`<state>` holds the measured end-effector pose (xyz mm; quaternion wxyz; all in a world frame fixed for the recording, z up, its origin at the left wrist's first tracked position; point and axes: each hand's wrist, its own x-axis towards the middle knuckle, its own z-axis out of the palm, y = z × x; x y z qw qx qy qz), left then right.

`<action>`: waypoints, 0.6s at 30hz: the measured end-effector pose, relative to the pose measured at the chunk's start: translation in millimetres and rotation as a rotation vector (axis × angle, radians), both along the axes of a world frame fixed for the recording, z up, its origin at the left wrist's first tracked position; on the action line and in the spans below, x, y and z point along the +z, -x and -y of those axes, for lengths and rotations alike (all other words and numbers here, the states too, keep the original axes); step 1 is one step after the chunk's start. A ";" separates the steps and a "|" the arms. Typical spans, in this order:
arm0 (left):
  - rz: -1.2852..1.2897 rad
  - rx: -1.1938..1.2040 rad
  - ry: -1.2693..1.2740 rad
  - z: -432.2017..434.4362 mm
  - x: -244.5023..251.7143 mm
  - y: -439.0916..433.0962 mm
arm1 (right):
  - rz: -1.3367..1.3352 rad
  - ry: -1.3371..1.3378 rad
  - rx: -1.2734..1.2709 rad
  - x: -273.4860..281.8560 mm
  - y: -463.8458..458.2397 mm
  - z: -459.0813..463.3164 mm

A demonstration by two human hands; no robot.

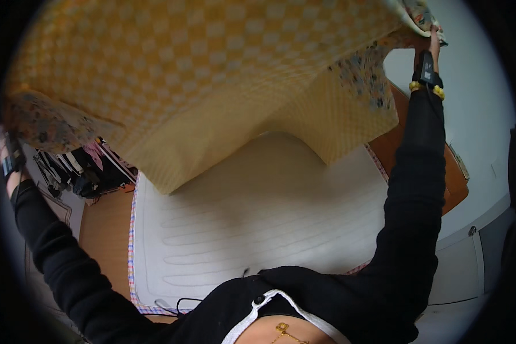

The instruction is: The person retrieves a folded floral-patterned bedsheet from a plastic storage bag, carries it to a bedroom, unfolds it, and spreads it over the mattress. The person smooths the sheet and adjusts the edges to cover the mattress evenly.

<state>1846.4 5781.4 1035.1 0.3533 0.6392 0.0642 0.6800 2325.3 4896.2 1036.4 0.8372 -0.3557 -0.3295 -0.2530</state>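
Observation:
A large yellow-and-white checked cloth (223,56) with floral-patterned parts is spread in the air across the upper view. My right hand (433,41), raised at the upper right, grips a bunched edge of it. At the far left rim my left hand (2,144) is blurred and partly lost in the dark border; the cloth's left edge is held up at its fingers. Below the cloth lies a white quilted mattress (258,232) with a colourful checked border. The cloth's lower edge hangs over the mattress's far part and hides it.
Clothes (84,172) hang on a rack at the left, beside a wooden floor (105,241). A brown wooden headboard or panel (449,185) stands along the right side of the mattress, near a pale wall (477,116). A white cabinet (456,266) is at the lower right. A black cable (178,306) lies by the near edge.

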 end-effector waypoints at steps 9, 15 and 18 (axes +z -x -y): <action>0.263 -0.377 0.230 -34.6 -25.3 86.6 | -0.094 -0.184 -0.177 -14.1 40.0 51.3; 0.294 -0.588 0.362 -44.3 -113.2 75.0 | -0.442 -0.143 -0.235 -125.6 57.6 59.9; 0.233 -0.534 0.499 -18.4 -198.1 51.6 | -0.499 -0.112 0.007 -182.8 42.9 57.3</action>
